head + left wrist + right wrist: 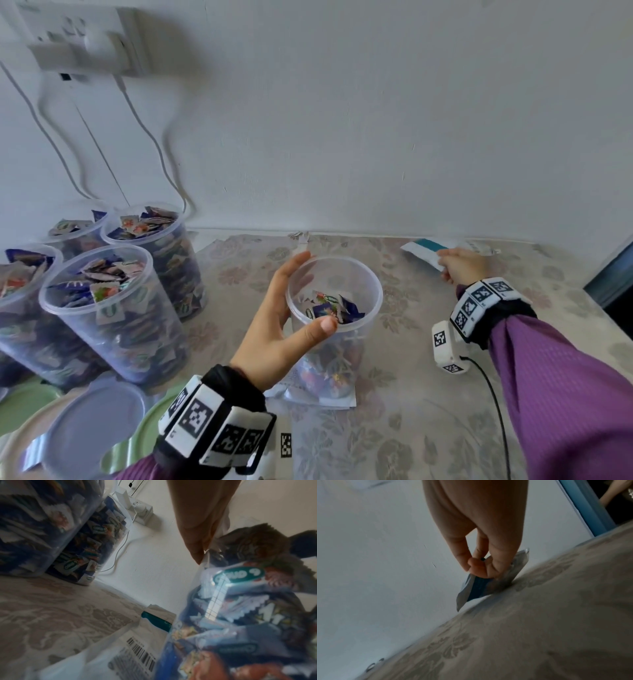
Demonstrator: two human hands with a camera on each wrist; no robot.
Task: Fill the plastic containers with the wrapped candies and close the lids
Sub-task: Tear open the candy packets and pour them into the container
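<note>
A clear plastic container (371,291) stands mid-table, partly filled with wrapped candies (334,308). My left hand (284,315) grips its rim, thumb on the near side and fingers round the far-left side. The left wrist view shows the candies (240,608) through the container wall, with a finger (202,520) against it. At the back right my right hand (459,265) pinches a white and teal packet (426,248) that touches the tablecloth. In the right wrist view the fingers (477,568) close on that packet (476,589).
Several full candy containers (102,308) stand at the left, without lids. Green and blue-grey lids (92,421) lie at the front left. A flat bag with a barcode (133,654) lies under the held container. Cables hang from a wall socket (85,41). The wall is close behind.
</note>
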